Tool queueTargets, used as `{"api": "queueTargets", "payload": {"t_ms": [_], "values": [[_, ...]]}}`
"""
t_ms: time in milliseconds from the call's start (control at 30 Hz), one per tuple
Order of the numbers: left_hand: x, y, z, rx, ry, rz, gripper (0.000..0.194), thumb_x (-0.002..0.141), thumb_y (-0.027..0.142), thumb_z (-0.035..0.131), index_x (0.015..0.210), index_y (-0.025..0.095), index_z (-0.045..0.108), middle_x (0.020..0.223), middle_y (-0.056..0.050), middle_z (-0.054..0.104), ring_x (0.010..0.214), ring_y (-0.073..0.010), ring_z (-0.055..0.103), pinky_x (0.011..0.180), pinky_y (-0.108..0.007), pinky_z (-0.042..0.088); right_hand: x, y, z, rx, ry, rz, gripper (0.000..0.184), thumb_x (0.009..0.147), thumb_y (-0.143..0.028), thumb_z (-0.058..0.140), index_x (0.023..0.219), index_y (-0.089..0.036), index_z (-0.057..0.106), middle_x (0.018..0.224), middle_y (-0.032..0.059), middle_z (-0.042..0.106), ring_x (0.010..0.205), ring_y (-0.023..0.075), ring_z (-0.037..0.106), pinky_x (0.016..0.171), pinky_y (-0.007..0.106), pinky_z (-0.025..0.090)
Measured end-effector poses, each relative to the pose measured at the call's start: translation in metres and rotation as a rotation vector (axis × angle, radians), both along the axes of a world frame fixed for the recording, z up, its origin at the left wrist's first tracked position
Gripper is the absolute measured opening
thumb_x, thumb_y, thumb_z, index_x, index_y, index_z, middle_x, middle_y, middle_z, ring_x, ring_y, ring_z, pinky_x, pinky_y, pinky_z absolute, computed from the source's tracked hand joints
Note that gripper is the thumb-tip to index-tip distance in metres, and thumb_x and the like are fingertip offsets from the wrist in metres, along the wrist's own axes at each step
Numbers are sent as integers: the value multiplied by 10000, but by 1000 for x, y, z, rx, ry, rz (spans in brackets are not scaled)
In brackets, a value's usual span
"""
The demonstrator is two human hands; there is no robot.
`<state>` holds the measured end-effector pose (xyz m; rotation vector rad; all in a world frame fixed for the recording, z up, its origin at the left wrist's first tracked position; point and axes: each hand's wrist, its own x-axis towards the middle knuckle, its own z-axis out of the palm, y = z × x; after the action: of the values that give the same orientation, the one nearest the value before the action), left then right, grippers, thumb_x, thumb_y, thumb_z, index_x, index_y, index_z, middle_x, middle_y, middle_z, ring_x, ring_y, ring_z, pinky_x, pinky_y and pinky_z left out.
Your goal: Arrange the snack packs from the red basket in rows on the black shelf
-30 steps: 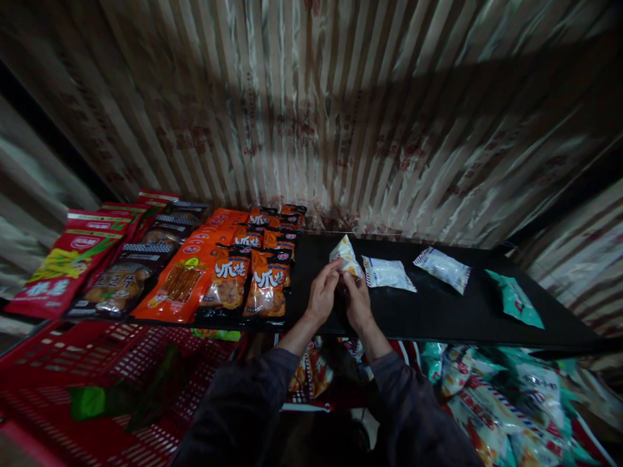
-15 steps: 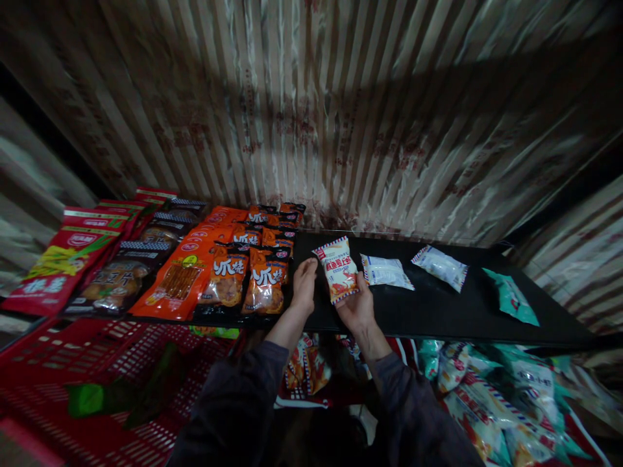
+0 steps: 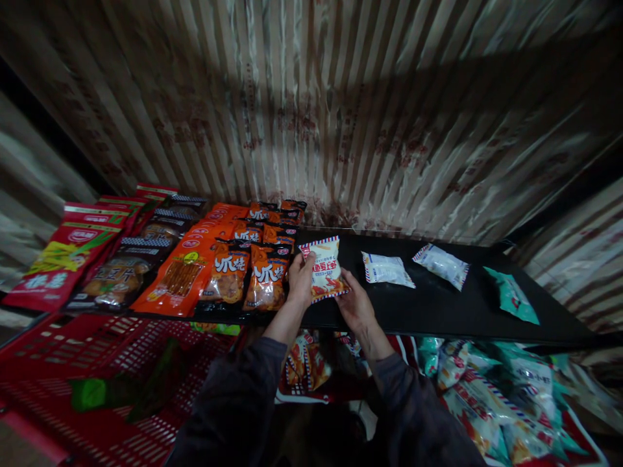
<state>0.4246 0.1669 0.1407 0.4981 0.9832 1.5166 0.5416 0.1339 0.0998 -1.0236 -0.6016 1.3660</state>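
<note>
Both hands are on a white snack bag (image 3: 324, 267) with red lettering and striped ends, tilted a little over the black shelf (image 3: 335, 318). My left hand (image 3: 300, 282) grips its left side, the thumb on the front. At the lower right corner, my right hand (image 3: 357, 303) supports it with fingers partly hidden behind the bag. Close to my left hand, orange-and-black snack bags (image 3: 267, 275) stand in rows. To the right lie a white bag (image 3: 388, 270), a second white bag (image 3: 442, 266) and a teal bag (image 3: 511, 295).
Orange pouches (image 3: 178, 275), dark brown packs (image 3: 119, 272) and red bags (image 3: 61, 256) fill the shelf's left end. Below are a red basket (image 3: 131, 353) and a heap of snack bags (image 3: 501, 402). Behind the shelf rises a striped, wrinkled covering (image 3: 311, 130).
The snack bag has shifted left, towards the orange-and-black bags. My left hand, earlier apart from it, has closed on its left side; my right hand has slid to its lower corner.
</note>
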Motion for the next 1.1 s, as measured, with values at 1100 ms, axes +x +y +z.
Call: {"api": "queueTargets", "payload": {"t_ms": [1100], "values": [[2,-11,-29,60,334,-451,431,683,508,804,938,172,715,915,-81,761,792,-203,699,692,-275,535,23,29,11,-38,85,-384,239,655,-234,807,849,-167,684,750,15,745,771,210,724,733,353,626]]}}
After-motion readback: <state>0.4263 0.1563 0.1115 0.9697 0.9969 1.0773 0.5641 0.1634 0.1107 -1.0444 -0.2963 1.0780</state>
